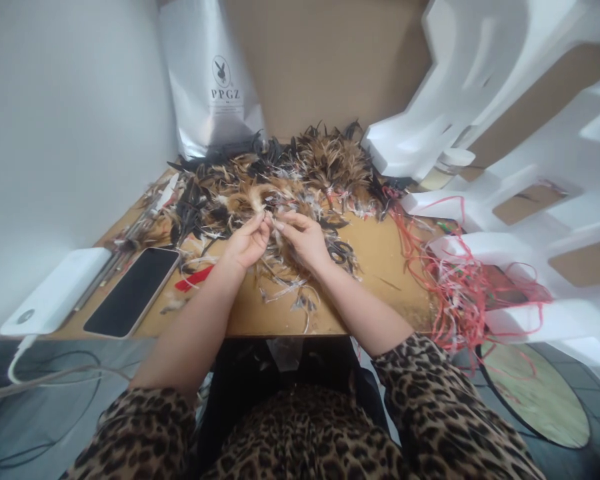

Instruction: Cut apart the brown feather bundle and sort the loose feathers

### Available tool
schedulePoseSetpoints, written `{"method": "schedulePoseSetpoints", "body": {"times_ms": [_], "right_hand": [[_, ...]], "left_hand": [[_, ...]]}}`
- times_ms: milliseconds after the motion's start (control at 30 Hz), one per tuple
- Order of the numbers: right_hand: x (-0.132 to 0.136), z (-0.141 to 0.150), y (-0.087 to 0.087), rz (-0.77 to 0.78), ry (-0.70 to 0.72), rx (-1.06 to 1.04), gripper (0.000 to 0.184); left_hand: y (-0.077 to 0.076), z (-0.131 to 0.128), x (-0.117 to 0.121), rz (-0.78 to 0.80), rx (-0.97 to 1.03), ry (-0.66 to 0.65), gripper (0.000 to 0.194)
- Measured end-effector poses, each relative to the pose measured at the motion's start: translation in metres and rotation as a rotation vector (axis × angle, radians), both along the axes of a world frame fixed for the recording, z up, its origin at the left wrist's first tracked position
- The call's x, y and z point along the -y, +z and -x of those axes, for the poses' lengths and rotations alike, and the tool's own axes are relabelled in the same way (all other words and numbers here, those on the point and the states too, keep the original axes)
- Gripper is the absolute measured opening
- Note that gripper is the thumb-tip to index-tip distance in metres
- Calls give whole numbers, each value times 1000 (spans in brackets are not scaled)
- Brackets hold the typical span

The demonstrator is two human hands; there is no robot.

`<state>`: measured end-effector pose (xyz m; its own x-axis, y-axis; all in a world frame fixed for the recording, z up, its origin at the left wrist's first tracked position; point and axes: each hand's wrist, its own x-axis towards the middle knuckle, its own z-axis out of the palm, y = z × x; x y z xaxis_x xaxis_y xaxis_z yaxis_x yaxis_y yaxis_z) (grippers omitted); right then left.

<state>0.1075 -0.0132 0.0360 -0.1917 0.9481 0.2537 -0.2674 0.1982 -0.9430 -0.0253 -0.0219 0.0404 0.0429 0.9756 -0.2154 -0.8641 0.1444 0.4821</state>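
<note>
Left hand (250, 241) and right hand (304, 241) meet at the fingertips, pinching a tiny piece (269, 217) too small to identify
Brown and black feathers (335, 160) heap beyond and beneath them; black-handled scissors (341, 252) lie just right, phone (133, 292) and white device (55, 291) near left, tangled pink string (460, 300) right, silver bag (215, 123) far left

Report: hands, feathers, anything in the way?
Left hand, right hand: pinched, nearly meeting; held piece unclear. Feathers piled just beyond. Red strip near left forearm, not blocking.
</note>
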Motion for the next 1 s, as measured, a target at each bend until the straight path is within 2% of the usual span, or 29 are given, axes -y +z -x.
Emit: {"method": "schedulePoseSetpoints", "body": {"times_ms": [133, 333, 500, 667, 800, 1000], "right_hand": [[-2, 4, 2, -12, -31, 16, 24], [-12, -1, 6, 117, -58, 3, 29], [-18, -13, 7, 146, -25, 23, 32], [-17, -16, 7, 119, -2, 53, 32], [-13, -14, 7, 143, 46, 74, 31], [-11, -12, 8, 146, 69, 127, 30]], "left_hand": [[-4, 1, -1, -38, -70, -28, 17], [-7, 8, -3, -112, -263, -27, 5], [-8, 10, -2, -181, -530, 68, 17], [-11, 6, 0, -187, -711, 53, 26], [-14, 4, 1, -199, -735, -6, 26], [-9, 0, 4, -154, -653, -38, 26]]}}
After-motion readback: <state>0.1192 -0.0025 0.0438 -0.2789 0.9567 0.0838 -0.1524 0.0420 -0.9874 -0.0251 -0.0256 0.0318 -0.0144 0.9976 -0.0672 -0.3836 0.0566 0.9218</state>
